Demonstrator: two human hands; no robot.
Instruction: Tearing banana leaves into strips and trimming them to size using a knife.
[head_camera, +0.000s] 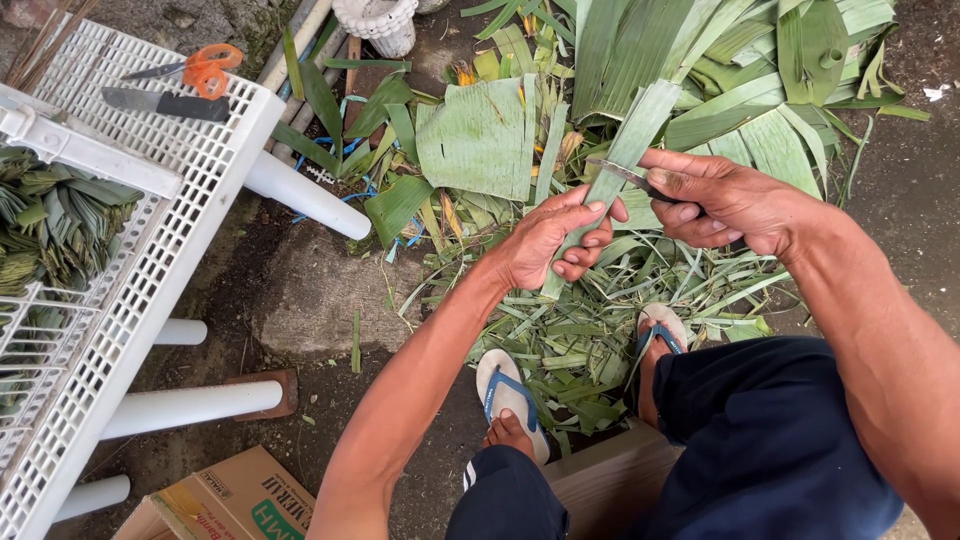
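Orange scissors (207, 68) and a blade (165, 103) are seen on the white slatted desk (150, 260). The left hand (548, 240) is closed round a long green leaf strip (610, 178) — over the leaf pile (600, 340) — while a small knife (633, 179) is gripped in the right hand (725, 200), laid on the strip.

Greens against white plastic and dark ground.

Pale green leaf strip (610, 180) with fine lengthwise veins; darker and yellowing greens in the leaf scraps (570, 350) below. White lattice-patterned table (150, 250), orange-handled scissors (200, 68) and black-handled knife (165, 103) on top. Dull grey blade on the small knife (632, 178). White flip-flops (508, 395) with blue straps, navy shorts (770, 440), brown cardboard box (235, 500) with green print.
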